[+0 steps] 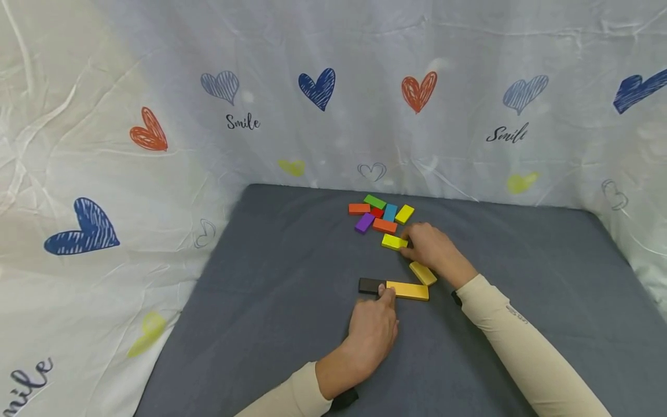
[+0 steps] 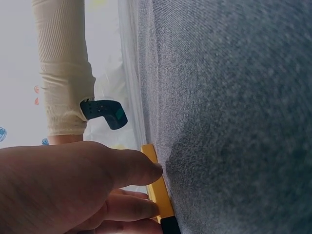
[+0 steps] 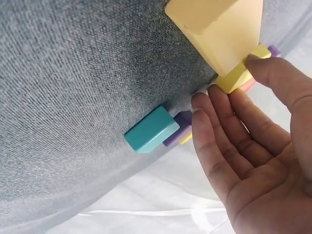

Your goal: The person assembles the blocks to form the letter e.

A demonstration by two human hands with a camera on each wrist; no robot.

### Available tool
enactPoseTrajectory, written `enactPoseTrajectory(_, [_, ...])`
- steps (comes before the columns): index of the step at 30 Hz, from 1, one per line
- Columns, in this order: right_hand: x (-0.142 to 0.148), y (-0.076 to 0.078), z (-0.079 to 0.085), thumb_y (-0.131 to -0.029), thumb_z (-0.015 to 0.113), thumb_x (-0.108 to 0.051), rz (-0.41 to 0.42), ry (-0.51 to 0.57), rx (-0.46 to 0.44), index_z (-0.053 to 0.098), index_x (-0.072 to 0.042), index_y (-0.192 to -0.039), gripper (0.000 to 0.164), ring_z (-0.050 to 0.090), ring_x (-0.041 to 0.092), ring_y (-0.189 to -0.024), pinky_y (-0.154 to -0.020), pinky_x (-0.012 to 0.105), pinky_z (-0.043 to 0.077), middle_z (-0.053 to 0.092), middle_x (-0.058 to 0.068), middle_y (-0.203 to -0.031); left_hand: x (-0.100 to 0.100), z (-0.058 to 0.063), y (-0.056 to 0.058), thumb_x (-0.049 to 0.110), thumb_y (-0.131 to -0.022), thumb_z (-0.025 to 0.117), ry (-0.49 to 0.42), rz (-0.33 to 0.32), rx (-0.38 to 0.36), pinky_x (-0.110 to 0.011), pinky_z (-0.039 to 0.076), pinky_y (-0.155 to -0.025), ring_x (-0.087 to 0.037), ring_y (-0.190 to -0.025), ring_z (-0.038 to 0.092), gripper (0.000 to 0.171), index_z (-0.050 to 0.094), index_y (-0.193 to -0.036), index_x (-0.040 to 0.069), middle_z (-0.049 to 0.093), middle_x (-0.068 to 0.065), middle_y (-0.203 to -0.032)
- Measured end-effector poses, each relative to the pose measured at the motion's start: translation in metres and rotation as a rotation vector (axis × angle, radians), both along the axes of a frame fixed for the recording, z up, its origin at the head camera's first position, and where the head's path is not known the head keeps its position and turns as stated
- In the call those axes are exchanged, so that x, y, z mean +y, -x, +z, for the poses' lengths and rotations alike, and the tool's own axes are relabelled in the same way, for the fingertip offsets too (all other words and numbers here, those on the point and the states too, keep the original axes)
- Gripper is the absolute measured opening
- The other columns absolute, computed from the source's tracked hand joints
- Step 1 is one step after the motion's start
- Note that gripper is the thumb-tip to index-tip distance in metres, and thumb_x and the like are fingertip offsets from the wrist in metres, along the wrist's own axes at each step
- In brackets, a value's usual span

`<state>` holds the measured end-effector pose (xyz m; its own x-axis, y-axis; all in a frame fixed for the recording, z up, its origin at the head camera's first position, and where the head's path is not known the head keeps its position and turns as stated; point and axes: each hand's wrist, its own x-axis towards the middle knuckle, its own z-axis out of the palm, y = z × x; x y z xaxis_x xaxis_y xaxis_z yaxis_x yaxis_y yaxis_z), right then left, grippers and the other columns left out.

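My right hand (image 1: 435,252) pinches the right end of a bright yellow block (image 1: 392,241) between thumb and fingers. The same yellow block (image 3: 235,78) shows at the thumb tip in the right wrist view. Below that hand, a darker yellow block (image 1: 422,273) lies slanted, its near end by a straight row. This row has a black block (image 1: 369,286) at the left and an orange-yellow length (image 1: 409,291) at the right. With fingertips near their join, my left hand (image 1: 370,330) touches the row; its thumb lies against the orange-yellow part (image 2: 163,200) in the left wrist view.
Farther back lies a loose cluster: green (image 1: 374,201), orange (image 1: 359,209), red (image 1: 377,212), purple (image 1: 365,223), blue (image 1: 389,212) and yellow (image 1: 405,214) blocks among them. A teal block (image 3: 152,129) shows beyond the right fingers. A white heart-printed cloth (image 1: 365,133) hangs behind the grey table (image 1: 271,324).
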<state>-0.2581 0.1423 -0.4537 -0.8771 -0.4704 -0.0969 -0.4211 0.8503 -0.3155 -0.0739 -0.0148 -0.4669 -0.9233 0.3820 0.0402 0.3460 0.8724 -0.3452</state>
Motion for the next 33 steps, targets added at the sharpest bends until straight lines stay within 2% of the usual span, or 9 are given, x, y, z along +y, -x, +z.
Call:
enactPoseTrajectory(5, [0.001, -0.002, 0.001, -0.094, 0.08, -0.023, -0.004, -0.005, -0.028, 0.079, 0.0, -0.113, 0.029, 0.06, 0.018, -0.069, -0.063, 0.034, 0.053, 0.072, 0.008, -0.092, 0.0, 0.001, -0.001, 0.059, -0.1, 0.065, 0.004, 0.006, -0.009, -0.028, 0.051, -0.061, -0.01, -0.055, 0.059, 0.07, 0.061, -0.149, 0.009, 0.062, 0.006, -0.142])
enactPoseTrajectory(11, [0.001, -0.006, 0.0, -0.094, 0.081, -0.022, -0.011, 0.002, -0.051, 0.078, 0.001, -0.114, 0.03, 0.061, 0.018, -0.07, -0.065, 0.034, 0.054, 0.072, 0.01, -0.096, 0.001, 0.002, 0.0, 0.058, -0.1, 0.065, -0.005, 0.009, -0.025, -0.028, 0.054, -0.067, -0.01, -0.061, 0.064, 0.069, 0.061, -0.149, 0.01, 0.061, 0.006, -0.145])
enactPoseTrajectory(20, [0.002, -0.011, 0.002, -0.094, 0.08, -0.019, -0.005, 0.01, -0.065, 0.078, 0.002, -0.111, 0.027, 0.059, 0.018, -0.065, -0.063, 0.033, 0.052, 0.068, 0.006, -0.086, 0.001, 0.002, 0.001, 0.059, -0.1, 0.065, -0.002, 0.009, -0.035, -0.029, 0.054, -0.066, -0.01, -0.059, 0.062, 0.069, 0.062, -0.148, 0.01, 0.061, 0.005, -0.145])
enactPoseTrajectory(26, [0.003, -0.015, 0.001, -0.092, 0.081, -0.02, -0.01, 0.013, -0.05, 0.079, 0.0, -0.11, 0.027, 0.06, 0.018, -0.067, -0.069, 0.036, 0.057, 0.071, 0.006, -0.089, 0.001, 0.001, 0.001, 0.059, -0.101, 0.064, 0.003, 0.004, -0.031, -0.028, 0.053, -0.064, -0.01, -0.056, 0.06, 0.069, 0.061, -0.149, 0.01, 0.06, 0.006, -0.145])
enactPoseTrajectory(33, [0.002, -0.017, 0.002, -0.093, 0.081, -0.021, -0.018, 0.002, -0.075, 0.077, 0.001, -0.115, 0.031, 0.062, 0.02, -0.073, -0.078, 0.042, 0.06, 0.073, 0.008, -0.096, 0.001, 0.002, 0.001, 0.058, -0.101, 0.064, -0.017, 0.013, -0.038, -0.028, 0.052, -0.062, -0.01, -0.053, 0.057, 0.069, 0.061, -0.149, 0.008, 0.06, 0.006, -0.144])
